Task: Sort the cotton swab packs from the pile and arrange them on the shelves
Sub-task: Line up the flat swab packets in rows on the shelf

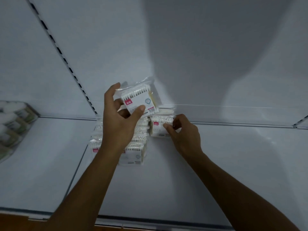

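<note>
The left hand [123, 117] held a small stack of cotton swab packs [140, 101] raised above the shelf [216, 164], thumb across the front label and fingers curled behind the back. The right hand [181, 130] pinched one pack [159, 127] standing on the shelf just at three o'clock from the row of shelved packs [133, 147], fingertips curled onto its top edge.

The clearest risk was in the left hand: the packs were in slick clear film, gripped only at one corner and tilted, so the rear one could have slid out and dropped onto the row below, knocking it askew. The pack under the right hand stood on a narrow edge, and letting go before it leaned on something might have tipped it forward. With the left forearm crossing over the row, a careless lowering could also have brushed the front packs off line.

By count: two hands; apparently two packs in the left hand, though the blur made the rear one uncertain; one pack under the right hand; roughly five or six in the row, partly hidden by the left wrist. At nine o'clock, well apart on the neighbouring shelf, lay a group of green-labelled packets [15, 120], about four visible.
</note>
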